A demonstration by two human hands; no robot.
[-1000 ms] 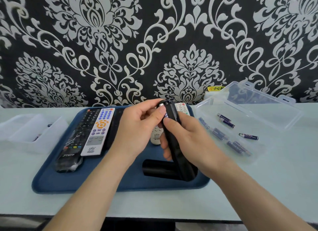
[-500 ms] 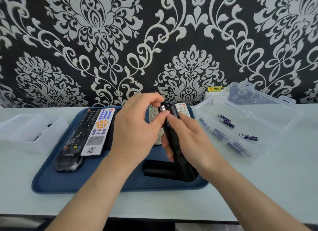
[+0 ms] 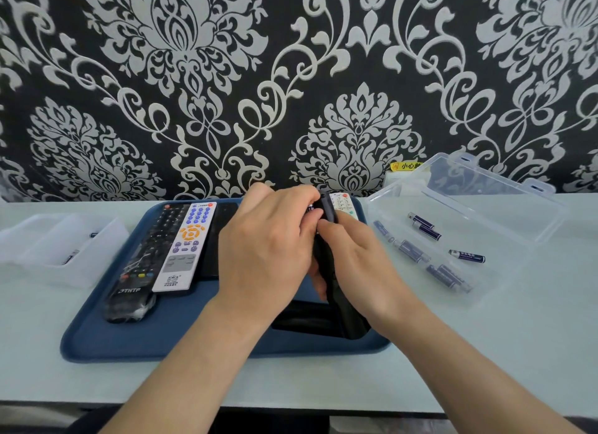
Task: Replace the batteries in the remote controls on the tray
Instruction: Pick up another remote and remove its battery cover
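Over the blue tray (image 3: 136, 343), my right hand (image 3: 359, 265) grips a long black remote (image 3: 326, 262) held on edge, its lower end near the tray's front right. My left hand (image 3: 268, 249) curls over the remote's top end, and its fingertips pinch a small battery (image 3: 310, 208) there, mostly hidden. A black battery cover (image 3: 304, 320) lies on the tray below the hands. On the tray's left lie a black remote (image 3: 145, 259) and a white remote (image 3: 184, 246) with blue and orange buttons. Another white remote (image 3: 344, 204) peeks out behind my hands.
A clear plastic box (image 3: 485, 239) with its lid open stands to the right and holds several dark blue batteries (image 3: 417, 252). A shallow white container (image 3: 55, 249) sits on the table's left. The patterned wall rises right behind the table.
My left hand has slid right and closed over the top end of the black remote, now covering the white remote that showed between the hands. My right hand keeps its grip.
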